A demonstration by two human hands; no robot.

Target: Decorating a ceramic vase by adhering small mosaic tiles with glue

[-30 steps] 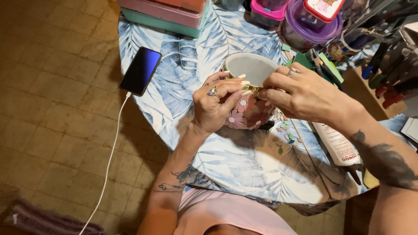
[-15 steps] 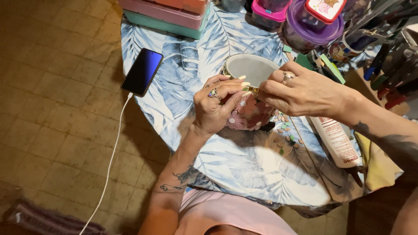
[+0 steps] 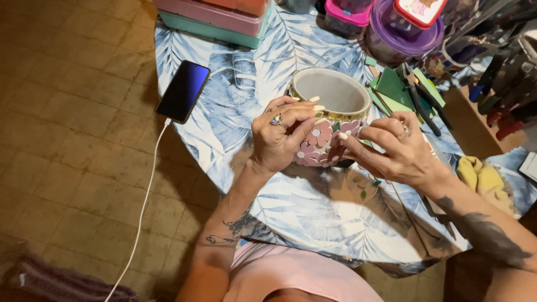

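Note:
A round pot [image 3: 330, 92] with a pale inside and a pink flower mosaic [image 3: 321, 142] on its wall stands on the leaf-patterned tablecloth [image 3: 302, 207]. My left hand [image 3: 279, 137] grips the pot's near-left side, fingers curled onto the rim. On the pot's right side, my right hand [image 3: 391, 154] has its fingertips pressed against the mosaic wall. Whether those fingers pinch a small piece, I cannot tell.
A dark phone [image 3: 183, 90] on a white cable [image 3: 140, 218] lies at the table's left edge. Pink and green boxes [image 3: 215, 19] and purple-lidded tubs [image 3: 403, 33] line the far side. Green tile pieces and tools [image 3: 403, 89] lie right of the pot, with a yellow cloth [image 3: 484, 179] further right.
My right hand has dropped from the pot's rim to its right wall. The left hand has stayed on the pot.

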